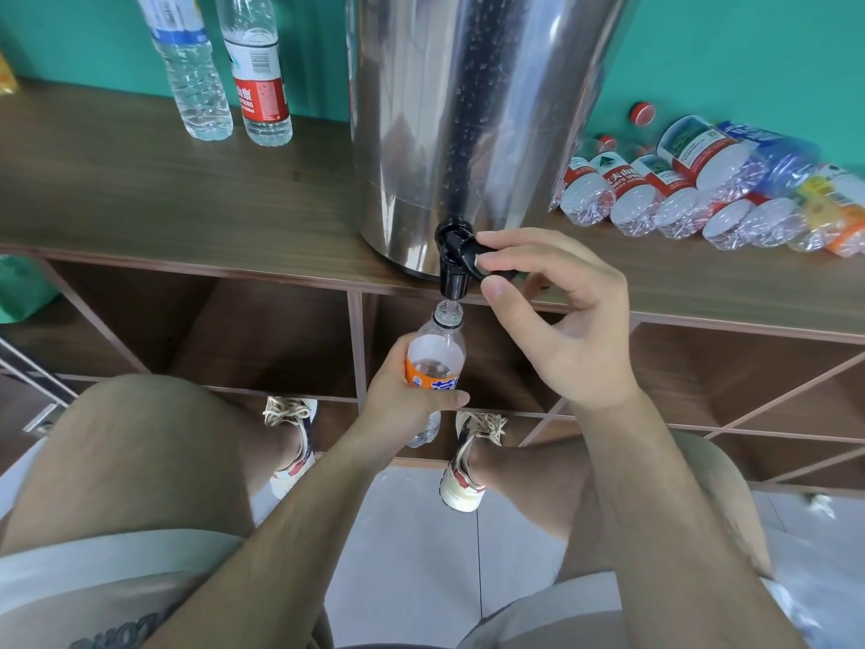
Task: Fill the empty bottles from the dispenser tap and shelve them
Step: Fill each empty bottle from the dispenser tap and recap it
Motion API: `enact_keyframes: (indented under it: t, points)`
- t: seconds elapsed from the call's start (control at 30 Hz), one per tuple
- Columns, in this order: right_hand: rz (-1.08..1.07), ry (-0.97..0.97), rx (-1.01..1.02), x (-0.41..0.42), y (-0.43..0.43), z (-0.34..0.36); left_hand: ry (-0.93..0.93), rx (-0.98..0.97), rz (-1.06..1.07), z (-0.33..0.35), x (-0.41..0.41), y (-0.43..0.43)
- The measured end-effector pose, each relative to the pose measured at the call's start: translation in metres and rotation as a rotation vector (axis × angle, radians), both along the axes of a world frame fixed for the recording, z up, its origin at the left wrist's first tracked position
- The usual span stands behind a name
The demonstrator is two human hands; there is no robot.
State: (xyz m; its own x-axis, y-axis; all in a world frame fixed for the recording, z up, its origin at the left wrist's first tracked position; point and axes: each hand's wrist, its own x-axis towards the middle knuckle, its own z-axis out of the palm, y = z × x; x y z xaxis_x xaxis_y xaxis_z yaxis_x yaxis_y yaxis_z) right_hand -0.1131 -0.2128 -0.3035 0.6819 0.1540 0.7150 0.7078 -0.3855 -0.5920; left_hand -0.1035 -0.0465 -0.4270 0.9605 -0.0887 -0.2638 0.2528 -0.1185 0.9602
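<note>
A steel dispenser point(468, 110) stands on the wooden shelf top point(140, 189), its black tap point(454, 264) jutting over the front edge. My right hand point(557, 316) pinches the tap's lever between thumb and forefinger. My left hand point(407, 400) grips a clear bottle with an orange label point(437, 353), uncapped, held upright with its mouth right under the spout. Water shows inside the bottle up to about the label.
Two filled bottles point(224, 67) stand on the shelf top at the back left. A pile of several empty bottles point(702, 189) lies right of the dispenser, with a red cap point(641, 113) against the green wall. Open cubbies point(262, 330) sit below the top. My knees and shoes are beneath.
</note>
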Motion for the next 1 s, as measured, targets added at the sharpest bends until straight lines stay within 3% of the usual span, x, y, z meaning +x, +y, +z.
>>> enact_keyframes:
  t: [1.0]
  points:
    - [-0.001, -0.019, -0.012, -0.0009, -0.0010, -0.0033, 0.023, 0.023, -0.004, -0.0016, -0.0003, -0.0009]
